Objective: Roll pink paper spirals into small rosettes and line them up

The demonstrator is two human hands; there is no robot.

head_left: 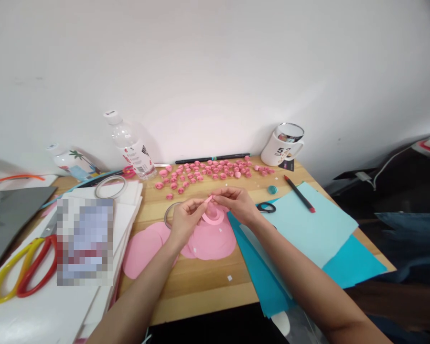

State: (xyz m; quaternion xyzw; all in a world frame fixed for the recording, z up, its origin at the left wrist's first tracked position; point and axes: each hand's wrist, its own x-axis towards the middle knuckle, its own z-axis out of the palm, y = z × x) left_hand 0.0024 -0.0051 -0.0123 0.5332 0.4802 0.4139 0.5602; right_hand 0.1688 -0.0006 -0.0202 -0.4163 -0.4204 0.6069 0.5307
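My left hand point(186, 217) and my right hand point(236, 203) meet over the middle of the wooden table point(200, 282). Both pinch a pink paper spiral strip point(212, 215), its end rolled between the fingertips and the rest hanging in a coil below. Under the hands lie pink paper circles point(143, 253). Behind them, several small rolled pink paper roses point(208, 171) are spread in rows.
Light and dark blue paper sheets point(308, 234) lie at the right with black scissors point(265, 207) and a red pencil point(299, 193). A white mug point(284, 145), a plastic bottle point(131, 145), tape rings point(110, 186), white foam sheets point(39, 306) and red-yellow scissors point(21, 272) sit around.
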